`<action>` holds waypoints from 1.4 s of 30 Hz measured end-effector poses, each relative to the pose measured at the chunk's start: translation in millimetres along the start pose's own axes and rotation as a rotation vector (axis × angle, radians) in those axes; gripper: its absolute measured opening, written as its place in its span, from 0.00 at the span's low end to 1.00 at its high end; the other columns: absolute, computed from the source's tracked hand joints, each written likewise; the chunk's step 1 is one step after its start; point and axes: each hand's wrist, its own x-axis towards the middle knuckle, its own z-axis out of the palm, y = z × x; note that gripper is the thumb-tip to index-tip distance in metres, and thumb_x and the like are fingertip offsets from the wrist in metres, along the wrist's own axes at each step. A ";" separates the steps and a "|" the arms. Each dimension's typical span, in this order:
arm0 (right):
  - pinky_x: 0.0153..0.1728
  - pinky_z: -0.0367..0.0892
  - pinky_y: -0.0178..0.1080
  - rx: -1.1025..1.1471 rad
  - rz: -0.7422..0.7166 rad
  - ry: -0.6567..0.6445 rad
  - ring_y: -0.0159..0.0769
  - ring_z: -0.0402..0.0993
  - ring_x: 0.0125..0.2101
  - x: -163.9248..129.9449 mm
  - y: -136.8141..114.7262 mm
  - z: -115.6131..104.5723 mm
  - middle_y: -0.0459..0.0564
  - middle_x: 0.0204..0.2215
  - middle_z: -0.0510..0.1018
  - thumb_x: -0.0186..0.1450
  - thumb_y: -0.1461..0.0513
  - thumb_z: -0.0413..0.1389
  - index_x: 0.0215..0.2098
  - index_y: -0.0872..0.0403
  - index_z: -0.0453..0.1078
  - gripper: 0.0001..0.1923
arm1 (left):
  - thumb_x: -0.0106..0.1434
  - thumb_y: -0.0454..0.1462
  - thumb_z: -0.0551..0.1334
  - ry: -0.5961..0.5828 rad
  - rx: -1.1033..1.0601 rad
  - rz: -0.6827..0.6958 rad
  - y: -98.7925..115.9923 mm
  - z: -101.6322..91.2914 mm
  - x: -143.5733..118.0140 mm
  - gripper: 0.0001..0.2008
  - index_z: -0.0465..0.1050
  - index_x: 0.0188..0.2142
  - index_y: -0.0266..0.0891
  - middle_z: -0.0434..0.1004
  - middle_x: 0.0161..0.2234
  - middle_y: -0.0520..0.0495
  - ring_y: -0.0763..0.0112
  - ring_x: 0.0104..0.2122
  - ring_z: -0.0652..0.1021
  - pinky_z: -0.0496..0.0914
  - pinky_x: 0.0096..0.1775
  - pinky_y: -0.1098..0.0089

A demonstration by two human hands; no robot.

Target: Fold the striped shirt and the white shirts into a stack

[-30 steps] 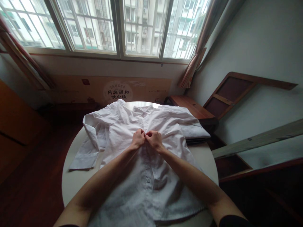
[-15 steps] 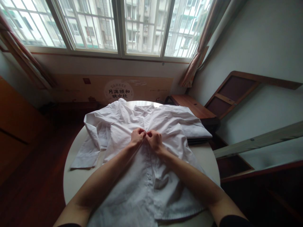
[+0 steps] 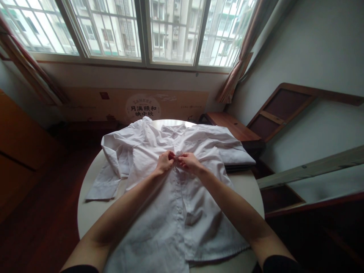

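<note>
A white button-up shirt (image 3: 153,216) lies spread front side up, its collar (image 3: 174,129) at the far end. My left hand (image 3: 165,161) pinches the front placket at chest height. Just beside it, my right hand (image 3: 189,162) has its fingertips closed on the other side of the same placket, almost touching the left. The small spot between the fingertips, perhaps a button, is too small to make out. Below the hands the two front edges run down toward me and part near the hem. The left-side sleeve (image 3: 104,187) is bent down across the table.
The shirt rests on a round white table (image 3: 87,223). Under its right sleeve is a dark flat thing (image 3: 239,167). Behind the table stand a brown wooden desk (image 3: 231,127) and a wall with a barred window (image 3: 173,34). A pale rail (image 3: 309,168) slants along the right.
My right hand has turned a little, its fingers now stretched more toward the left hand. Both hands stay at the same spot on the placket; the shirt lies nearly unchanged.
</note>
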 end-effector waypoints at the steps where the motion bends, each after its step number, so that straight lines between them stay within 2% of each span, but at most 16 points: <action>1: 0.19 0.63 0.31 -0.095 -0.080 0.051 0.28 0.65 0.17 -0.7 -0.2 -4.0 0.45 0.17 0.71 0.56 0.65 0.56 0.27 0.56 0.69 0.01 | 0.57 0.31 0.59 0.029 0.062 -0.003 -1.3 -1.5 -1.5 0.08 0.72 0.37 0.37 0.78 0.32 0.46 0.68 0.33 0.77 0.69 0.38 0.70; 4: 0.37 0.69 0.38 -0.442 -0.428 0.334 0.36 0.74 0.32 -1.1 -4.4 -24.7 0.52 0.32 0.78 0.58 0.65 0.55 0.36 0.56 0.72 0.07 | 0.61 0.36 0.59 0.107 0.306 0.122 -6.5 -7.8 -11.4 0.13 0.71 0.46 0.38 0.77 0.43 0.42 0.61 0.45 0.75 0.67 0.48 0.62; 7: 0.52 0.60 0.45 -0.683 -0.627 0.589 0.44 0.67 0.50 10.2 -15.9 -60.0 0.58 0.48 0.73 0.61 0.62 0.53 0.46 0.58 0.70 0.16 | 0.61 0.41 0.59 -0.004 0.553 0.294 -12.9 -18.1 -18.9 0.17 0.69 0.50 0.44 0.70 0.54 0.43 0.55 0.55 0.67 0.57 0.56 0.52; 9: 0.56 0.55 0.48 -0.791 -0.601 0.683 0.48 0.59 0.57 26.5 -25.1 -88.6 0.61 0.56 0.66 0.62 0.58 0.54 0.52 0.59 0.66 0.22 | 0.62 0.43 0.59 -0.061 0.655 0.330 -15.3 -30.6 -13.3 0.16 0.71 0.49 0.45 0.68 0.55 0.43 0.54 0.56 0.66 0.55 0.57 0.50; 11: 0.57 0.53 0.48 -0.871 -0.496 0.710 0.50 0.54 0.60 46.5 -31.9 -116.5 0.63 0.60 0.61 0.62 0.53 0.54 0.57 0.60 0.61 0.30 | 0.63 0.43 0.57 0.032 0.705 0.311 -16.1 -50.7 3.8 0.16 0.71 0.48 0.43 0.69 0.54 0.42 0.54 0.56 0.66 0.55 0.57 0.52; 14: 0.56 0.52 0.48 -0.964 -0.296 0.594 0.50 0.55 0.60 72.4 -33.6 -148.4 0.64 0.60 0.61 0.62 0.48 0.53 0.62 0.60 0.55 0.37 | 0.63 0.43 0.56 0.267 0.726 0.157 -19.8 -91.7 42.5 0.17 0.69 0.48 0.39 0.71 0.51 0.37 0.52 0.54 0.67 0.54 0.56 0.52; 16: 0.55 0.53 0.49 -1.001 -0.170 0.477 0.51 0.61 0.57 82.5 -30.3 -159.8 0.64 0.56 0.66 0.61 0.46 0.54 0.61 0.59 0.57 0.37 | 0.60 0.43 0.59 0.274 0.760 0.009 -27.4 -117.4 65.3 0.16 0.71 0.45 0.36 0.75 0.44 0.36 0.50 0.50 0.69 0.56 0.54 0.52; 19: 0.52 0.56 0.48 -1.020 -0.097 0.402 0.48 0.68 0.51 87.9 -26.5 -164.3 0.58 0.49 0.74 0.59 0.49 0.57 0.52 0.54 0.68 0.27 | 0.60 0.44 0.58 0.139 0.839 -0.116 -43.4 -139.4 79.7 0.13 0.72 0.34 0.36 0.76 0.34 0.37 0.52 0.43 0.73 0.59 0.49 0.55; 22: 0.49 0.58 0.46 -0.983 -0.148 0.435 0.45 0.71 0.46 87.8 -31.6 -164.1 0.52 0.42 0.78 0.57 0.55 0.58 0.40 0.51 0.74 0.15 | 0.64 0.42 0.53 0.094 0.891 -0.054 -52.8 -143.3 76.0 0.13 0.71 0.31 0.37 0.76 0.35 0.38 0.54 0.42 0.73 0.59 0.48 0.58; 25: 0.46 0.59 0.45 -0.888 -0.224 0.552 0.44 0.72 0.43 86.9 -44.4 -168.1 0.51 0.38 0.79 0.55 0.57 0.58 0.35 0.51 0.75 0.11 | 0.66 0.39 0.49 0.232 0.898 0.003 -48.8 -146.1 74.2 0.13 0.70 0.36 0.38 0.75 0.39 0.39 0.56 0.44 0.72 0.60 0.48 0.60; 30: 0.45 0.58 0.46 -0.779 -0.365 0.803 0.45 0.69 0.40 91.7 -67.4 -175.5 0.54 0.37 0.77 0.57 0.60 0.54 0.33 0.54 0.73 0.09 | 0.68 0.40 0.47 0.453 0.810 -0.063 -27.7 -168.8 95.8 0.15 0.68 0.42 0.35 0.72 0.44 0.40 0.59 0.38 0.74 0.65 0.39 0.64; 34: 0.46 0.55 0.48 -0.774 -0.467 0.996 0.46 0.66 0.43 104.2 -84.8 -164.5 0.58 0.39 0.74 0.62 0.61 0.48 0.36 0.57 0.71 0.12 | 0.69 0.38 0.48 0.541 0.745 -0.111 -16.7 -186.5 124.4 0.13 0.67 0.41 0.32 0.72 0.44 0.39 0.61 0.39 0.73 0.65 0.41 0.63; 37: 0.47 0.55 0.48 -0.819 -0.486 1.059 0.47 0.64 0.46 115.1 -93.0 -150.3 0.60 0.43 0.72 0.65 0.62 0.44 0.42 0.58 0.68 0.14 | 0.69 0.36 0.48 0.595 0.699 -0.185 -17.4 -186.3 140.7 0.12 0.67 0.42 0.31 0.72 0.45 0.37 0.61 0.43 0.73 0.65 0.44 0.63; 39: 0.48 0.55 0.49 -0.933 -0.425 0.924 0.47 0.64 0.47 119.9 -92.1 -142.6 0.62 0.46 0.71 0.65 0.63 0.45 0.46 0.59 0.67 0.15 | 0.68 0.36 0.48 0.540 0.678 -0.255 -20.4 -177.8 142.1 0.12 0.66 0.44 0.31 0.72 0.45 0.34 0.58 0.45 0.73 0.65 0.45 0.62; 41: 0.49 0.56 0.51 -1.094 -0.302 0.623 0.50 0.64 0.49 118.7 -85.4 -136.8 0.63 0.48 0.70 0.63 0.63 0.50 0.49 0.59 0.66 0.17 | 0.66 0.39 0.52 0.408 0.706 -0.248 -22.5 -163.5 130.7 0.14 0.66 0.46 0.31 0.72 0.47 0.32 0.54 0.49 0.71 0.64 0.47 0.59; 42: 0.50 0.55 0.53 -1.164 -0.251 0.484 0.52 0.63 0.51 114.4 -80.3 -133.9 0.64 0.50 0.69 0.61 0.63 0.53 0.52 0.59 0.64 0.20 | 0.65 0.40 0.55 0.337 0.736 -0.188 -22.4 -155.0 119.3 0.16 0.66 0.48 0.32 0.70 0.49 0.32 0.51 0.51 0.69 0.62 0.50 0.57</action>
